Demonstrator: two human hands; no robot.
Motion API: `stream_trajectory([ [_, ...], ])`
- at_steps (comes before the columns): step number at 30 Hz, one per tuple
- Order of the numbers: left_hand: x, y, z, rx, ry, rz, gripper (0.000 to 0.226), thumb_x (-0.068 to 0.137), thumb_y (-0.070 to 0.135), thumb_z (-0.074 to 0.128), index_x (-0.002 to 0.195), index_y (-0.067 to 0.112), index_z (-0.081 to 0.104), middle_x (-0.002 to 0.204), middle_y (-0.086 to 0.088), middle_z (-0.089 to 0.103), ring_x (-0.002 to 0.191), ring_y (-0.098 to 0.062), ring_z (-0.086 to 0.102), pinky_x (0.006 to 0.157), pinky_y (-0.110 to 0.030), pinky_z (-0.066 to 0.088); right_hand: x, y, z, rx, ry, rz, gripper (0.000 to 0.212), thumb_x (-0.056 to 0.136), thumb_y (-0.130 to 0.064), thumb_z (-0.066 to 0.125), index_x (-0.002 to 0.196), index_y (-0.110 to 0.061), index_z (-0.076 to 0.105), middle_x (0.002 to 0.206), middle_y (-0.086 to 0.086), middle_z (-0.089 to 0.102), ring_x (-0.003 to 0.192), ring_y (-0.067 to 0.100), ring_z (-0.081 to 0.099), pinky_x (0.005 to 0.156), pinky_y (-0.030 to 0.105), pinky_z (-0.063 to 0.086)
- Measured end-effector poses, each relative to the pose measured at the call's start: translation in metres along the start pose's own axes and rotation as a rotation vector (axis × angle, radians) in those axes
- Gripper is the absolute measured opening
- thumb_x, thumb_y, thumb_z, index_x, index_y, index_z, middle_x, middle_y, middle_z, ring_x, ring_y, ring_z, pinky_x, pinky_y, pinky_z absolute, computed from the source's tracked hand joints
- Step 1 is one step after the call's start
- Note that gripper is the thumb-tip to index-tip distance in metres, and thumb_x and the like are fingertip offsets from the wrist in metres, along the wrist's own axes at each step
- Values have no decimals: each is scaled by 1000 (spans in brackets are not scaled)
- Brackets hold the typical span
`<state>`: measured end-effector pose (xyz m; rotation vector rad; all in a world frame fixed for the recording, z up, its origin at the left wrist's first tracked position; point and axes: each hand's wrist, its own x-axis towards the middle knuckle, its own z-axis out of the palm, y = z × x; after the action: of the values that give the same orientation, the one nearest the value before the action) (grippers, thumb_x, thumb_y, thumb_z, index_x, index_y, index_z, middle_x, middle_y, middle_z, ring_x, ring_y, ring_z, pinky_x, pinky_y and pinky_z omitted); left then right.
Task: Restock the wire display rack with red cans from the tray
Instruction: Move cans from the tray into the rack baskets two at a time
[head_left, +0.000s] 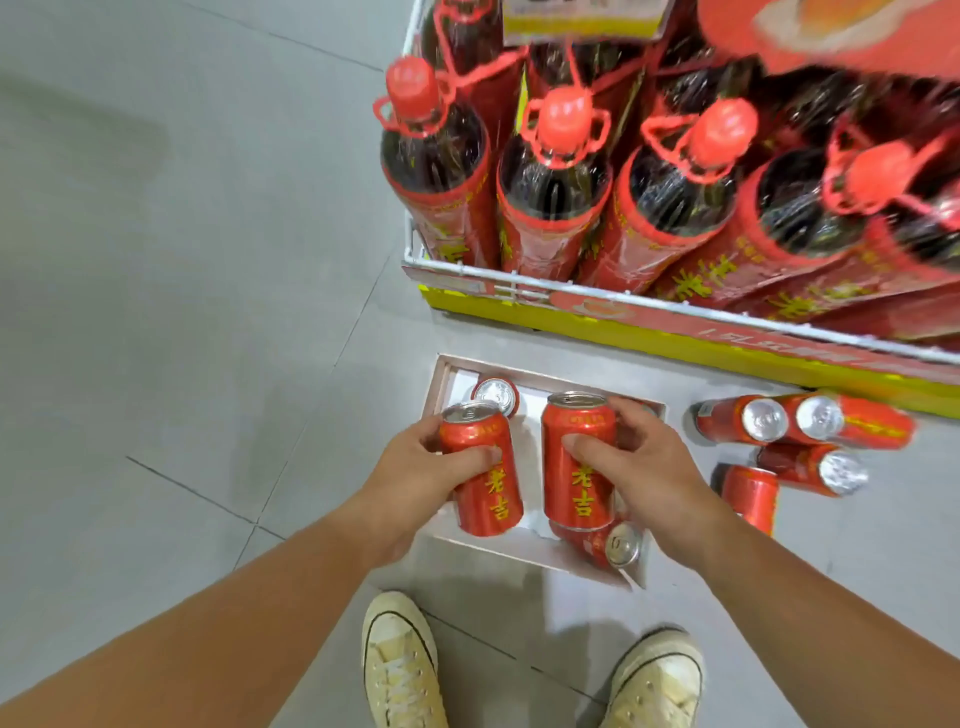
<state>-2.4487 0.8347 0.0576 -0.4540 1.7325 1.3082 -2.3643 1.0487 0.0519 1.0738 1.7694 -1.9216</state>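
My left hand (415, 470) grips a red can (488, 493) with yellow lettering, held upright above the shallow white cardboard tray (441, 379) on the floor. My right hand (634, 460) grips a second red can (576, 467) beside it, also upright. Two more red cans stay in the tray: one (497, 396) at its far left and one (605, 543) lying on its side at the near right. The white wire display rack (519, 283) stands ahead on the right, its rim just beyond the tray.
Large dark bottles with red caps (561, 171) fill the rack's tier above a yellow and red base (675, 343). Several red cans (800, 441) lie on the grey tiled floor right of the tray. My two cream sneakers (400, 670) stand just behind the tray.
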Motion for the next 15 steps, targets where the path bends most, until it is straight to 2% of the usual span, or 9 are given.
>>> stream_trajectory([
  [2, -20, 20, 0, -13, -34, -10, 33, 82, 10, 79, 110, 25, 70, 101, 0, 77, 84, -11, 74, 68, -23, 57, -19, -17, -5, 7, 22, 0, 29, 85, -13, 80, 109, -29, 72, 100, -5, 79, 92, 10, 75, 69, 19, 58],
  [6, -60, 62, 3, 1, -75, 23, 31, 83, 11, 79, 109, 23, 70, 103, -1, 76, 89, -14, 75, 76, -29, 58, -55, -57, -11, 12, 63, -13, 30, 83, -17, 81, 111, -25, 72, 102, -2, 78, 96, 15, 74, 81, 29, 57],
  [10, -99, 106, 7, -26, -90, 78, 35, 84, 9, 77, 116, 16, 63, 93, 5, 76, 78, -6, 74, 69, -25, 57, -88, -100, -17, 49, 87, -38, 35, 81, -22, 83, 113, -23, 70, 106, 1, 76, 94, 15, 73, 75, 27, 56],
  [13, -134, 140, 7, -48, -96, 119, 37, 84, 14, 77, 117, 17, 62, 95, 4, 76, 81, -10, 75, 71, -28, 56, -116, -137, -22, 72, 82, -56, 54, 66, -40, 87, 115, -25, 70, 108, 3, 77, 98, 21, 75, 88, 43, 61],
  [15, -159, 161, 6, -82, -94, 147, 36, 83, 15, 78, 116, 20, 62, 91, 4, 77, 79, -11, 75, 69, -31, 57, -139, -163, -25, 74, 88, -75, 52, 65, -41, 85, 113, -25, 72, 105, 2, 79, 97, 24, 76, 93, 50, 59],
])
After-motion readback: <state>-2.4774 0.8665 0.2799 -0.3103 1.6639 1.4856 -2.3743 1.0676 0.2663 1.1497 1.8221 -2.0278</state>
